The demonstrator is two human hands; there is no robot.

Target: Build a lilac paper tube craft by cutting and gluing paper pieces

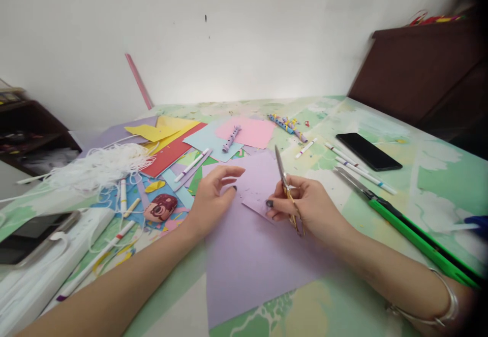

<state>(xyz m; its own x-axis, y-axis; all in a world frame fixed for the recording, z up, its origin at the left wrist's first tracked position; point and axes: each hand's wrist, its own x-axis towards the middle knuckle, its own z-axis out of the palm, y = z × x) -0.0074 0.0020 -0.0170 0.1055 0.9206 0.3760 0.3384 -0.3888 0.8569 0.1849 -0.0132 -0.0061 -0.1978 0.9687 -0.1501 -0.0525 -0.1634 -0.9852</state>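
Note:
A large sheet of light purple paper (251, 276) lies in front of me on the table. My right hand (312, 205) is closed around a pair of scissors (284, 174) with gold handles, their blades pointing up and away. A small folded-looking purple paper piece (256, 209) touches the fingertips of that hand; whether they pinch it is hard to tell. Over the sheet's left edge hovers or rests my left hand (213, 200), thumb and fingers apart and holding nothing. Small dark specks lie on the sheet between the hands.
To the left are white string (102, 166), a pink case (160, 208), a power strip (72, 255) and a phone (34, 235). Coloured papers (247, 128) and a rolled paper tube (232, 139) lie behind. On the right are markers, a black phone (368, 150) and a green box cutter (412, 235).

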